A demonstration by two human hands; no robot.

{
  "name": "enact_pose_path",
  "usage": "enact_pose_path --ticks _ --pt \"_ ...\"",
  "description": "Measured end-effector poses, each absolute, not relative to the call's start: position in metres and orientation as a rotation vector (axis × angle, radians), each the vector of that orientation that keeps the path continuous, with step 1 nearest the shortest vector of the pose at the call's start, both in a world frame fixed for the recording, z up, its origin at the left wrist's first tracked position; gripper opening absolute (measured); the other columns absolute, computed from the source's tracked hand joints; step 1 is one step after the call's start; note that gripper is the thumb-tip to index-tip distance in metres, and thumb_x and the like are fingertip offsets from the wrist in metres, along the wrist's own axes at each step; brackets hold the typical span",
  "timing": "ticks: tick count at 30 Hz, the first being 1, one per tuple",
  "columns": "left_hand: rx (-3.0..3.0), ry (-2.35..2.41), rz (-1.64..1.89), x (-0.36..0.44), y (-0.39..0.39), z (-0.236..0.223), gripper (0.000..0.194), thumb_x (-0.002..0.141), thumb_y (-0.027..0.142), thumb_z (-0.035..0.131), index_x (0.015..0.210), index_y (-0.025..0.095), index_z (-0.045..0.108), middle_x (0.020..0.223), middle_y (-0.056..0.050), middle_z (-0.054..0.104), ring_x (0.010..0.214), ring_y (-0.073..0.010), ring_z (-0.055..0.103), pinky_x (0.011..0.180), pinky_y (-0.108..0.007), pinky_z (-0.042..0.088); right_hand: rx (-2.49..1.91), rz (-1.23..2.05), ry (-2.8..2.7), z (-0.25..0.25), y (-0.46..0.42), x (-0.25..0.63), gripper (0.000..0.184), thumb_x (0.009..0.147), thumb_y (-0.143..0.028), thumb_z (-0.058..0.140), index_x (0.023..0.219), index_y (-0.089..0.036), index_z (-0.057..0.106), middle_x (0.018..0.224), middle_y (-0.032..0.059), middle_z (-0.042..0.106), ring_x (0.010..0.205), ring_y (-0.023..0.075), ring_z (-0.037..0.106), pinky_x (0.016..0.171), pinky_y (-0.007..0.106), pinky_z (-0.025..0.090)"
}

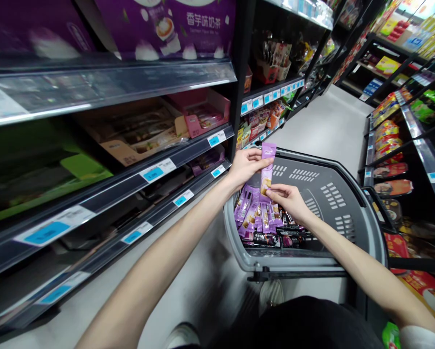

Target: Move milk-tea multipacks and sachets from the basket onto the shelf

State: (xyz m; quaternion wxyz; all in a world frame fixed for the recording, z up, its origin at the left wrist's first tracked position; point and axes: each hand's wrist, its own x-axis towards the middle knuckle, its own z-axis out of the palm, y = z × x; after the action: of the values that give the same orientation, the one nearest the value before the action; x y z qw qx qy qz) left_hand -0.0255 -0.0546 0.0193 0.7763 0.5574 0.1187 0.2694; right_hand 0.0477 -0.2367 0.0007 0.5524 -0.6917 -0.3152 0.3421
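A slim purple sachet [267, 167] stands upright above a grey shopping basket [334, 203]. My left hand [245, 166] pinches its top end. My right hand [289, 199] pinches its bottom end from below. Inside the basket lie several more purple sachets [253, 213] fanned out along the left wall, with dark packets [283, 237] beside them. Both my forearms reach forward from the lower edge of the view.
Black store shelves with blue price tags [155, 172] run along the left, holding purple boxes [174, 24] and an open pink carton [203, 114]. More stocked shelves [402, 140] line the right. A pale floor aisle [326, 126] leads ahead past the basket.
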Motion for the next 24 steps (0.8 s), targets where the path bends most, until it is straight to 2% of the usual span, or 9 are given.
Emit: enact_pose_path --ticks 2,6,11,14,24 --pt "1.218 0.249 0.596 -0.0257 -0.0546 0.0195 0.043 0.054 0.041 0.095 0.08 0.013 0.074 0.072 -0.003 0.072 0.065 -0.0127 0.063 0.063 -0.025 0.048 -1.624 0.814 -0.771 0.0023 -0.2365 0.0472 0.037 0.074 -0.048 0.086 0.097 -0.019 0.081 0.096 0.0072 0.082 0.083 0.0198 0.074 0.081 0.034 0.055" --pt "1.241 0.266 0.603 -0.026 -0.0547 0.0196 0.044 0.052 0.04 0.095 0.079 0.013 0.073 0.073 -0.003 0.072 0.066 -0.0127 0.062 0.066 -0.025 0.05 -1.652 0.797 -0.84 0.0048 -0.2369 0.0478 0.038 0.077 -0.052 0.083 0.094 -0.018 0.081 0.09 0.0067 0.081 0.078 0.0189 0.072 0.076 0.033 0.054" --pt "1.212 0.299 0.582 -0.026 -0.0545 0.0217 0.047 0.064 0.057 0.087 0.078 0.013 0.075 0.077 -0.005 0.071 0.069 -0.0135 0.064 0.062 -0.024 0.054 -1.654 0.789 -0.804 0.0042 -0.2369 0.0502 0.038 0.074 -0.051 0.086 0.092 -0.018 0.081 0.089 0.0068 0.082 0.074 0.0183 0.071 0.072 0.032 0.053" --pt "1.187 0.338 0.573 -0.0259 -0.0541 0.0231 0.051 0.066 0.062 0.085 0.077 0.013 0.075 0.075 -0.004 0.069 0.067 -0.0133 0.064 0.063 -0.026 0.057 -1.656 0.807 -0.773 0.0042 -0.2365 0.05 0.037 0.073 -0.051 0.086 0.092 -0.019 0.081 0.09 0.0065 0.082 0.073 0.0173 0.07 0.069 0.031 0.052" --pt "1.16 0.346 0.526 -0.0237 -0.0517 0.0192 0.045 0.074 0.057 0.083 0.082 0.014 0.076 0.069 -0.002 0.065 0.058 -0.0087 0.059 0.06 -0.022 0.055 -1.654 0.857 -0.682 0.0037 -0.2363 0.0467 0.037 0.074 -0.049 0.086 0.097 -0.021 0.081 0.095 0.0063 0.082 0.08 0.0172 0.072 0.067 0.027 0.053"
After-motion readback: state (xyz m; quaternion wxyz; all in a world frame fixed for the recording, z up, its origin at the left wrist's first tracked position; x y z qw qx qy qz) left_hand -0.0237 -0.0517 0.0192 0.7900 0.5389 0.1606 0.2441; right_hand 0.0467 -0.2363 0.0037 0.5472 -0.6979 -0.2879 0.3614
